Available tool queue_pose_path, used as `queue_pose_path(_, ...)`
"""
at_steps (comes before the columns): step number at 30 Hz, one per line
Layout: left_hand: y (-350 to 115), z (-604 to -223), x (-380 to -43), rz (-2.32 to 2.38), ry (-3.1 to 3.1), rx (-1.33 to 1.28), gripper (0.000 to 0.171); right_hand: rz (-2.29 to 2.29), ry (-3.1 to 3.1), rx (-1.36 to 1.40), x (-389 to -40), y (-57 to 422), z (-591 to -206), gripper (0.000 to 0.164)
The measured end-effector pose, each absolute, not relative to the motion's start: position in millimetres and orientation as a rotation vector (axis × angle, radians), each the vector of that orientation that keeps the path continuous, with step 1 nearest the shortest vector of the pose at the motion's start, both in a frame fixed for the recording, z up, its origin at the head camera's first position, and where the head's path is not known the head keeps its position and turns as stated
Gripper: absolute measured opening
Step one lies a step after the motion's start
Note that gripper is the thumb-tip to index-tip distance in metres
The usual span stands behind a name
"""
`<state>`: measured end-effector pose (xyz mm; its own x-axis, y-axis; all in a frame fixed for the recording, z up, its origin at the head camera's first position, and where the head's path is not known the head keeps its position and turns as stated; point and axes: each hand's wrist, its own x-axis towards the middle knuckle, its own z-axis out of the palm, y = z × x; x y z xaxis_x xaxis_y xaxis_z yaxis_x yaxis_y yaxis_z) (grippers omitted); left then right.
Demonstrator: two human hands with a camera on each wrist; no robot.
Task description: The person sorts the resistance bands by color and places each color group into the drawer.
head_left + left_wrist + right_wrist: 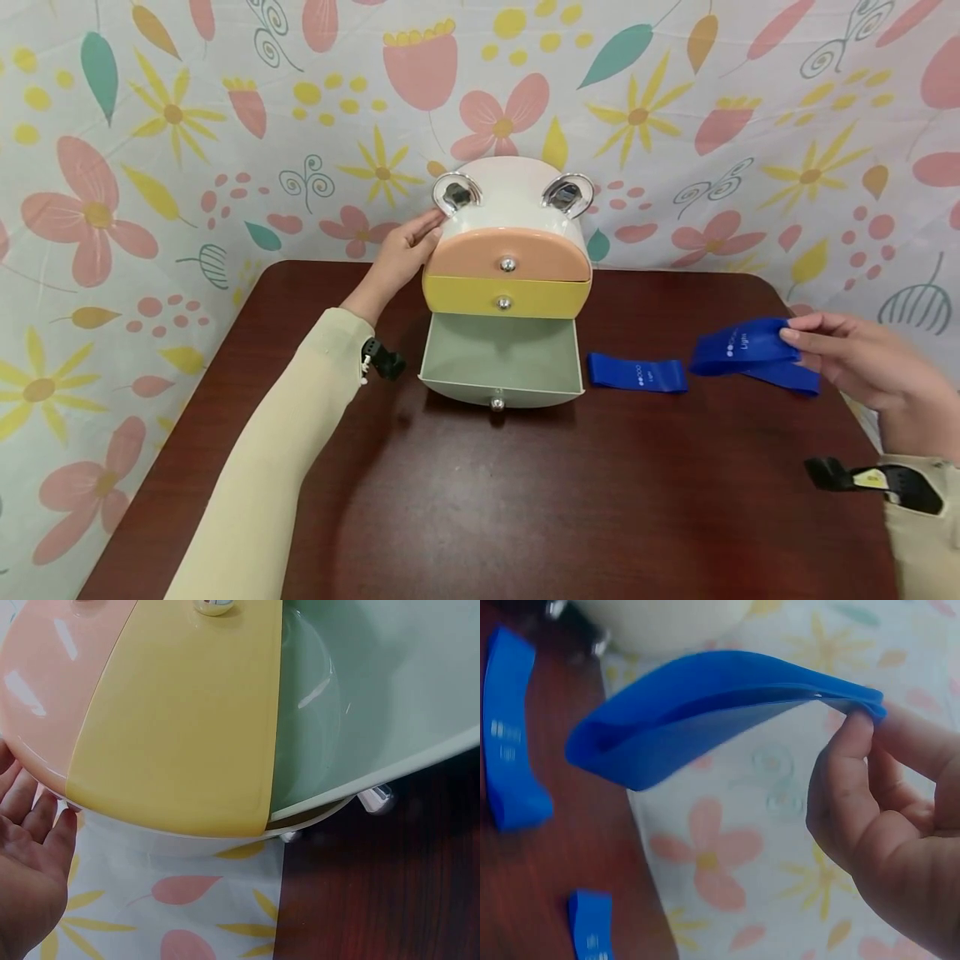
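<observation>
My right hand [862, 358] pinches one end of a blue resistance band [705, 712] marked "Light", between thumb and fingers. The looped band stretches out leftward from the fingertips. Partly hidden behind it in the head view, another blue band [797, 380] lies near the table's right side. A third blue band [637, 373] rests flat beside a small frog-shaped drawer cabinet [502, 196]. Against the cabinet's upper left side, below one eye, my left hand [408, 250] rests with relaxed fingers. The green bottom drawer [498, 354] is pulled out and holds nothing.
Above the green drawer, the orange drawer [480, 250] and the yellow drawer [465, 296] are closed, with round silver knobs. The dark wooden table [525, 500] backs onto a flower-patterned cloth [292, 125].
</observation>
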<state>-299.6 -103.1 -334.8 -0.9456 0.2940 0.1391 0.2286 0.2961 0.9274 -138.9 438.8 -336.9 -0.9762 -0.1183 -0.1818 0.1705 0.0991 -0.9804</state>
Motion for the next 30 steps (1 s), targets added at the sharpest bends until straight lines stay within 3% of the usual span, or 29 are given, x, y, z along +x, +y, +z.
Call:
queue_pose_path(8, -102.3, -334.6, -299.8, 1.775, 2.501, 0.516, 0.05, -2.233, 1.854, -0.221, -146.2, 396.7, -333.2, 0.036)
queue_pose_path(15, -102.8, -334.4, -299.5, 1.796, 2.471, 0.509, 0.05, -2.311, 1.777, -0.258, -158.3, 348.5, -327.1, 0.036)
queue_pose_path(24, -103.6, -333.9, -299.5, 1.801, 2.467, 0.489, 0.05, -2.485, 1.57, -0.349, -167.7, 274.5, -326.8, 0.028)
queue_pose_path(30, -101.5, -335.8, -301.5, 1.793, 2.464, 0.499, 0.05, -2.491, 1.589, -0.296, -170.4, 227.5, -328.6, 0.012)
